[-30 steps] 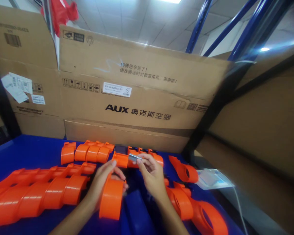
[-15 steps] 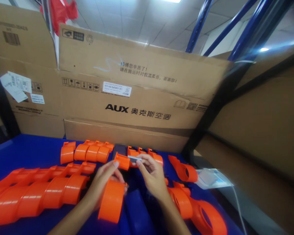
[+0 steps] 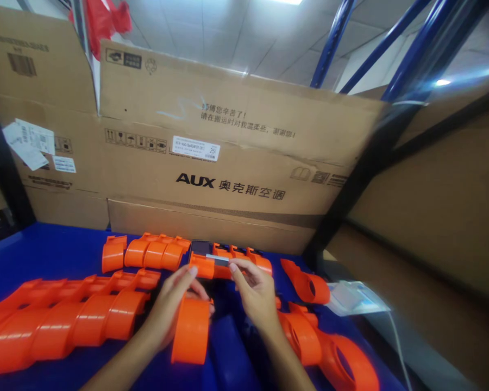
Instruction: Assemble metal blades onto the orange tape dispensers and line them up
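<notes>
My left hand grips a curved orange plastic shell that stands on the blue table, fingers wrapped over its top. My right hand pinches a small flat silvery strip between thumb and fingertips, held just above the shell's far end. A small dark device lies behind the hands among the orange parts.
Rows of nested orange shells lie at the left, more at the back and at the right. A clear plastic bag lies at the right edge. Big cardboard boxes wall off the back, cardboard the right.
The orange shell in my left hand has tilted more upright and shifted slightly right. My right hand with the strip has risen a little. The view has barely moved.
</notes>
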Available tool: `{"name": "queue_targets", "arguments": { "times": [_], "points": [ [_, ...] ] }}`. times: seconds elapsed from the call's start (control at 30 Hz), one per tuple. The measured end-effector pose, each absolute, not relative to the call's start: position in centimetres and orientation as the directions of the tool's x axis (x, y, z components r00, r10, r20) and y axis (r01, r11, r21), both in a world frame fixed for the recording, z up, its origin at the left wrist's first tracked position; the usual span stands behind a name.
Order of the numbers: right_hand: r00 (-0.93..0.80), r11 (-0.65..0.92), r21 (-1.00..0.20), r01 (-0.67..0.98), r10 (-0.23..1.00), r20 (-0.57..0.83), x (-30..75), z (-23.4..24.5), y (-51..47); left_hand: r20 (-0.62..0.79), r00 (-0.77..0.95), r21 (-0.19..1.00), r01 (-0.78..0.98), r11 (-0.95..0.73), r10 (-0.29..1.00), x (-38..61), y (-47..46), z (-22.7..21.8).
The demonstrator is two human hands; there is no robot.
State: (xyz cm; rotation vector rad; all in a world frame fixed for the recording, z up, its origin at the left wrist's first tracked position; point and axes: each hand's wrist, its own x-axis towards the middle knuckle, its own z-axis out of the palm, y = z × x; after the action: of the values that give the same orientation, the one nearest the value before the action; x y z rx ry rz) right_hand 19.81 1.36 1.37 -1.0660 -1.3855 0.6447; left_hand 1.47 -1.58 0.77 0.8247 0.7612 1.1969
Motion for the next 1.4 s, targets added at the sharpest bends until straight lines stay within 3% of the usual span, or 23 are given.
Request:
{"name": "queue_targets", "arguments": {
  "times": [0.4, 0.77, 0.93, 1.03, 1.1, 1.23, 1.4],
  "points": [
    [0.06, 0.546, -0.816, 0.189, 0.823, 0.565, 19.3, 1.5, 0.7, -0.029, 0.173, 0.88, -0.462, 0.107, 0.985, 1.7, -2.0, 1.1],
    [-0.159, 0.648, -0.694, 0.312, 0.756, 0.635, 18.8, 2.2, -0.4, 0.011, 0.193, 0.915, -0.398, 0.068, 0.981, 1.7, -2.0, 0.4],
    [-0.222, 0.638, -0.679, 0.364, 0.767, 0.602, 19.3, 2.2, 0.3, -0.047, 0.183, 0.896, -0.428, 0.122, 0.982, 0.0, -0.9, 0.9],
    [-0.266, 0.59, -0.608, 0.53, 0.797, 0.542, 19.4, 1.6, 0.7, -0.214, 0.271, 0.832, -0.453, 0.32, 0.939, -1.6, 0.3, 0.8],
    [-0.323, 0.553, -0.518, 0.653, 0.821, 0.47, 19.3, 1.0, 0.7, -0.26, 0.232, 0.779, -0.524, 0.345, 0.937, -2.1, 0.6, 0.6],
    [-0.373, 0.492, -0.381, 0.783, 0.861, 0.345, 18.7, 0.2, 0.6, -0.275, 0.169, 0.732, -0.601, 0.32, 0.947, -1.8, 0.3, 0.4],
    [-0.349, 0.435, -0.318, 0.842, 0.89, 0.292, 18.1, 0.1, 0.9, -0.252, 0.178, 0.765, -0.565, 0.309, 0.951, -1.2, -0.1, 0.4]
  ]
}}
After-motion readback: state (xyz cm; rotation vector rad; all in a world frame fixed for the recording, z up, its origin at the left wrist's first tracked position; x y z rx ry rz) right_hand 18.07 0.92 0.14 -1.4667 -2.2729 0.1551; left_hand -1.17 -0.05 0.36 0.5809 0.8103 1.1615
